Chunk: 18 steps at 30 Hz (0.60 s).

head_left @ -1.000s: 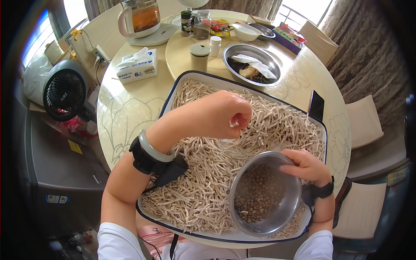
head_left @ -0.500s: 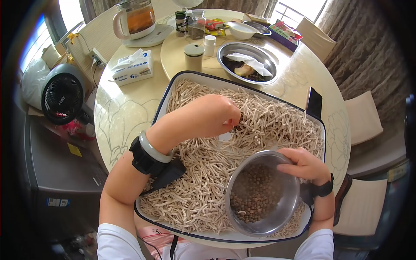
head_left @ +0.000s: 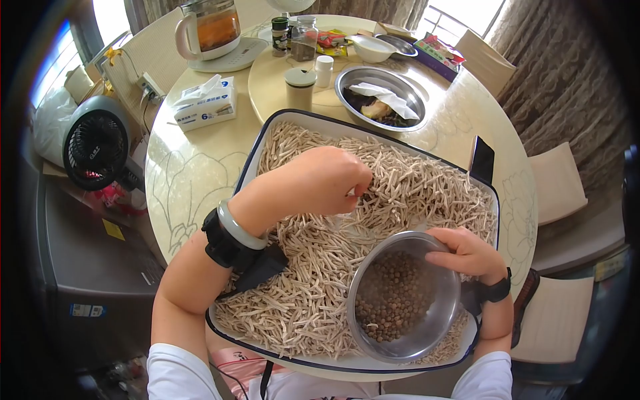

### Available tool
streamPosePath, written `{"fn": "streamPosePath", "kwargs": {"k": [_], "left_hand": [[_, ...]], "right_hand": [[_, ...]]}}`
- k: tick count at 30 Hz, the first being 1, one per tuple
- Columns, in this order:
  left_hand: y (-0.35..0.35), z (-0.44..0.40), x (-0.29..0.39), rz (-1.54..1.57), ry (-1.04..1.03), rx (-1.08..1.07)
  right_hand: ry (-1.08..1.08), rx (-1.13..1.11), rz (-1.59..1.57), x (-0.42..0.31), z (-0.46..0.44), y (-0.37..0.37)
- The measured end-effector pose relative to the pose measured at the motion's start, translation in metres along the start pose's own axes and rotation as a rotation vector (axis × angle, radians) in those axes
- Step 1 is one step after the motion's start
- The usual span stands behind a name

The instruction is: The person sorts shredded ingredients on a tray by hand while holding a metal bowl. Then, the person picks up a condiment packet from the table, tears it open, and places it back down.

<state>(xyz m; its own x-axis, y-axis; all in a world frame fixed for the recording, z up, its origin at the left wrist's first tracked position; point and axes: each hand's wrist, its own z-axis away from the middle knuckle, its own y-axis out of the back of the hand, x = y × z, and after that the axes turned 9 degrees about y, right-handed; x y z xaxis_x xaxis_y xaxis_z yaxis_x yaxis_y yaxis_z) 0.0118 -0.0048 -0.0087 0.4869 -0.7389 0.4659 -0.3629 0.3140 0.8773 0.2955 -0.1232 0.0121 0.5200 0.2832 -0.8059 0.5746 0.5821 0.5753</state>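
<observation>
A large white tray with a dark blue rim [head_left: 248,175] is spread with thin, pale, dried stick-like pieces [head_left: 313,293]. My left hand [head_left: 330,179] reaches over the tray's middle, its fingers curled down and pressed together just above the sticks. Whatever those fingertips may hold is hidden from me. My right hand [head_left: 467,253] grips the right rim of a metal bowl [head_left: 437,327], thumb on the inside and fingers round the outside. The bowl tilts over the tray's lower right part, with many small round brown pellets or seeds [head_left: 393,297] lying in it.
Beyond the tray are a steel bowl with a white tissue [head_left: 383,95], a lidded cup [head_left: 300,89], a white bottle [head_left: 324,71] and a tissue box [head_left: 205,105]. A phone [head_left: 482,160] lies by the tray's right corner. A glass kettle [head_left: 212,30] stands farther back.
My left hand shifts slightly at the same spot, and the bare white patch of tray below it is now mostly covered. My right hand and the bowl stay put.
</observation>
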Motion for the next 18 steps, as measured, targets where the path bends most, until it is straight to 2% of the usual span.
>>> {"fn": "streamPosePath", "kwargs": {"k": [1,2,4,5,7,8,10,11,13,18], "left_hand": [[0.006,0.001,0.005,0.164,0.010,0.009],[0.012,0.004,0.010,0.163,0.010,0.010],[0.020,0.008,0.022,0.661,-0.142,-0.019],[0.021,0.009,0.027,0.664,-0.144,-0.023],[0.020,0.010,0.034,0.860,-0.311,-0.136],[0.017,0.009,0.031,0.861,-0.309,-0.138],[0.006,0.004,0.021,0.379,-0.145,0.119],[0.003,0.003,0.013,0.379,-0.145,0.119],[0.003,0.003,0.000,0.004,-0.093,0.104],[0.001,0.006,-0.004,-0.091,-0.003,-0.030]], "right_hand": [[-0.017,-0.007,0.005,-0.001,0.000,0.000],[-0.033,-0.014,0.009,-0.002,0.000,0.001],[-0.017,-0.010,0.008,-0.001,-0.001,0.001],[-0.002,-0.010,0.005,-0.001,0.000,0.001],[0.026,0.000,0.011,0.003,0.000,0.000],[0.058,0.008,0.018,0.004,0.000,-0.001],[0.032,0.001,0.020,0.003,0.000,0.000],[0.005,-0.004,0.025,0.002,0.000,0.000],[0.035,0.000,0.027,0.005,0.000,0.000],[0.060,0.000,0.026,0.007,0.000,0.000]]}}
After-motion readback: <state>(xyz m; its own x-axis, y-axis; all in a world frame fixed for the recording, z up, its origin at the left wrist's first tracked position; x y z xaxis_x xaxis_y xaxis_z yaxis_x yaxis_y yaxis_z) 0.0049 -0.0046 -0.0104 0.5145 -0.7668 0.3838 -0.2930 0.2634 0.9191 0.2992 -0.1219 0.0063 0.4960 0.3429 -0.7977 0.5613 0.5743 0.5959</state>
